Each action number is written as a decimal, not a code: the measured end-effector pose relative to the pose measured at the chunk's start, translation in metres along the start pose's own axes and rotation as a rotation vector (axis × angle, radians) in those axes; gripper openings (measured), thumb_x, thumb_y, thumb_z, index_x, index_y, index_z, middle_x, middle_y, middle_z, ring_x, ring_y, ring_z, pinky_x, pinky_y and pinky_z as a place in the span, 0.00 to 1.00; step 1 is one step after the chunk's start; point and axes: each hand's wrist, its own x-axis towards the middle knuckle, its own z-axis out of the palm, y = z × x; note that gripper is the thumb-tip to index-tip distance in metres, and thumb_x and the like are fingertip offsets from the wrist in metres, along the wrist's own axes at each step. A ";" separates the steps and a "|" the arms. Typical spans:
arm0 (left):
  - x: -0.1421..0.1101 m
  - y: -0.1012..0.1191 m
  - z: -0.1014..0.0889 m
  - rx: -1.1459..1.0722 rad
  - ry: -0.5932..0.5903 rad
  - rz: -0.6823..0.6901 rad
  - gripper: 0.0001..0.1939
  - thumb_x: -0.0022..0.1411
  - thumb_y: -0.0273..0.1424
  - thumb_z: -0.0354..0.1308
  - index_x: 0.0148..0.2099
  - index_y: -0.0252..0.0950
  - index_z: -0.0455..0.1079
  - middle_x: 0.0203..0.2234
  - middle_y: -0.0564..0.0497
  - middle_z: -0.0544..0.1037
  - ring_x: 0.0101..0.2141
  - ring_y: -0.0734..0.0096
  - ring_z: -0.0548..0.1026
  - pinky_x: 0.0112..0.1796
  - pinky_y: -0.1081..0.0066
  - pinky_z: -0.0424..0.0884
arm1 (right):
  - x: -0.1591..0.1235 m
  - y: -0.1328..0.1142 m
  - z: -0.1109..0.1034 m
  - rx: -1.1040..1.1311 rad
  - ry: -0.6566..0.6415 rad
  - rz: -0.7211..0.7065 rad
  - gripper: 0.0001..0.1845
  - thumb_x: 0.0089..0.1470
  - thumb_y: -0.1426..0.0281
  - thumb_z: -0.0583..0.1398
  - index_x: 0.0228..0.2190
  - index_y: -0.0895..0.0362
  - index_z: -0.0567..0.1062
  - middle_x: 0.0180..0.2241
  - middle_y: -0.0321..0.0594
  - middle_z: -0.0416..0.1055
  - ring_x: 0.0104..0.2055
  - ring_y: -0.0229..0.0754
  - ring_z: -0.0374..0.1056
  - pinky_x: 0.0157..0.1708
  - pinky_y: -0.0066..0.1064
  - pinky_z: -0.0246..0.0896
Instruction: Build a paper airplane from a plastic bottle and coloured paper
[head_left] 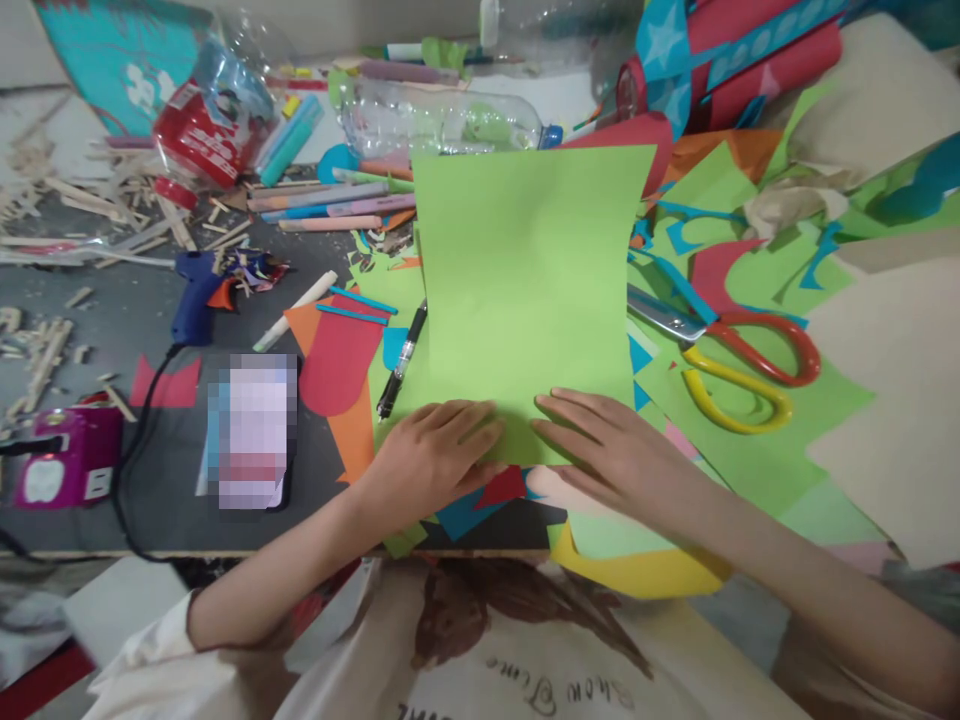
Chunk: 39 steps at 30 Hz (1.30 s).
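A light green sheet of paper (529, 280) lies in front of me over a layer of coloured scraps. My left hand (439, 450) rests on its lower left corner, fingers stretched out. On the lower right part lies my right hand (600, 440), fingers extended and slightly spread, the lower ones reaching past the sheet's near edge. Just left of the sheet is a black pen (403, 362). Scissors (709, 335) with red and yellow handles lie to the right, their blade tips hidden under the paper.
On the left are a blue glue gun (196, 297), a phone (259, 430) and a purple box (71, 457) with a cord. Clear plastic bottles (442, 120) and markers (337, 205) stretch along the back. Cut paper scraps (780, 430) cover the right side.
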 end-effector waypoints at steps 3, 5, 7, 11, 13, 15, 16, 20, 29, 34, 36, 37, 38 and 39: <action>0.015 -0.012 0.001 -0.053 -0.073 0.013 0.21 0.72 0.38 0.46 0.58 0.33 0.68 0.56 0.38 0.75 0.58 0.55 0.72 0.55 0.57 0.71 | -0.005 0.002 0.002 -0.038 0.014 -0.024 0.18 0.66 0.68 0.51 0.49 0.59 0.76 0.55 0.51 0.74 0.58 0.52 0.69 0.53 0.47 0.71; 0.025 -0.022 0.006 0.017 -0.098 -0.071 0.22 0.73 0.36 0.45 0.63 0.35 0.64 0.63 0.39 0.68 0.64 0.54 0.64 0.62 0.51 0.62 | -0.009 0.002 0.003 -0.059 0.025 -0.030 0.18 0.65 0.69 0.51 0.49 0.59 0.76 0.54 0.50 0.75 0.58 0.53 0.69 0.52 0.47 0.72; 0.031 -0.028 0.010 0.116 -0.082 -0.167 0.24 0.72 0.38 0.46 0.65 0.35 0.62 0.65 0.37 0.64 0.65 0.50 0.63 0.63 0.47 0.58 | -0.012 0.001 0.003 -0.067 0.026 -0.023 0.17 0.64 0.70 0.52 0.48 0.61 0.77 0.54 0.51 0.75 0.58 0.54 0.69 0.52 0.47 0.72; 0.026 -0.027 0.003 0.263 -0.047 -0.301 0.24 0.72 0.37 0.46 0.62 0.30 0.66 0.60 0.32 0.70 0.60 0.48 0.69 0.59 0.49 0.65 | -0.016 0.000 -0.001 -0.095 0.040 -0.005 0.18 0.66 0.70 0.51 0.48 0.62 0.77 0.53 0.50 0.76 0.57 0.52 0.70 0.51 0.45 0.72; 0.018 -0.023 -0.007 0.305 -0.039 -0.354 0.23 0.71 0.35 0.46 0.60 0.27 0.68 0.55 0.32 0.75 0.58 0.47 0.71 0.54 0.51 0.70 | -0.016 -0.001 -0.004 -0.128 0.043 -0.001 0.20 0.67 0.70 0.49 0.48 0.62 0.78 0.53 0.48 0.76 0.56 0.51 0.71 0.50 0.43 0.73; 0.010 -0.021 -0.014 0.322 -0.019 -0.380 0.21 0.71 0.34 0.46 0.58 0.29 0.69 0.51 0.34 0.77 0.56 0.48 0.72 0.51 0.52 0.72 | -0.017 -0.002 -0.006 -0.150 0.038 0.015 0.21 0.67 0.70 0.48 0.48 0.62 0.78 0.53 0.48 0.76 0.56 0.50 0.71 0.50 0.42 0.73; 0.007 -0.021 -0.017 0.318 -0.001 -0.376 0.19 0.71 0.34 0.46 0.56 0.31 0.70 0.51 0.36 0.78 0.56 0.49 0.72 0.51 0.52 0.72 | -0.017 -0.003 -0.005 -0.155 0.040 0.027 0.21 0.67 0.70 0.48 0.47 0.62 0.78 0.53 0.48 0.76 0.56 0.50 0.72 0.50 0.42 0.72; -0.003 -0.015 -0.020 0.196 0.140 -0.234 0.13 0.70 0.29 0.49 0.52 0.35 0.71 0.48 0.43 0.80 0.52 0.59 0.76 0.51 0.59 0.73 | -0.021 -0.003 -0.002 -0.130 0.043 0.072 0.21 0.67 0.67 0.49 0.49 0.63 0.78 0.54 0.51 0.75 0.58 0.52 0.70 0.52 0.44 0.70; -0.013 0.038 -0.003 -0.203 0.253 0.164 0.07 0.66 0.25 0.53 0.44 0.33 0.71 0.39 0.49 0.83 0.42 0.72 0.79 0.45 0.73 0.76 | -0.009 0.020 -0.023 0.160 -0.036 0.153 0.24 0.68 0.61 0.48 0.48 0.61 0.78 0.50 0.47 0.78 0.53 0.49 0.73 0.49 0.42 0.72; -0.006 0.034 0.006 -0.105 0.114 0.129 0.15 0.69 0.29 0.50 0.55 0.34 0.68 0.53 0.44 0.78 0.56 0.65 0.73 0.57 0.63 0.70 | 0.006 0.040 -0.033 0.279 -0.124 0.237 0.25 0.68 0.59 0.45 0.35 0.56 0.77 0.37 0.45 0.79 0.41 0.47 0.74 0.37 0.37 0.69; -0.001 0.028 0.006 -0.041 0.057 0.106 0.18 0.70 0.29 0.50 0.60 0.35 0.65 0.58 0.44 0.74 0.61 0.63 0.68 0.62 0.60 0.64 | 0.012 0.047 -0.034 0.241 -0.149 0.240 0.25 0.68 0.58 0.45 0.30 0.56 0.75 0.31 0.44 0.75 0.37 0.47 0.72 0.34 0.37 0.66; 0.001 0.026 0.007 0.002 0.024 0.084 0.20 0.70 0.30 0.49 0.63 0.36 0.63 0.61 0.44 0.71 0.63 0.62 0.65 0.63 0.60 0.62 | 0.014 0.050 -0.034 0.218 -0.155 0.237 0.26 0.68 0.58 0.45 0.29 0.56 0.74 0.29 0.43 0.73 0.36 0.47 0.71 0.34 0.37 0.65; 0.003 0.023 0.007 0.052 -0.009 0.054 0.22 0.71 0.31 0.49 0.65 0.35 0.61 0.63 0.43 0.68 0.65 0.61 0.63 0.63 0.59 0.61 | 0.017 0.052 -0.034 0.197 -0.158 0.236 0.26 0.68 0.58 0.45 0.28 0.56 0.73 0.28 0.43 0.72 0.35 0.47 0.71 0.34 0.37 0.64; 0.005 0.021 0.008 0.102 -0.038 0.026 0.23 0.71 0.33 0.48 0.66 0.35 0.59 0.65 0.42 0.65 0.66 0.60 0.61 0.63 0.59 0.60 | 0.019 0.053 -0.034 0.176 -0.159 0.240 0.25 0.68 0.58 0.45 0.27 0.56 0.73 0.28 0.43 0.71 0.35 0.47 0.70 0.34 0.38 0.64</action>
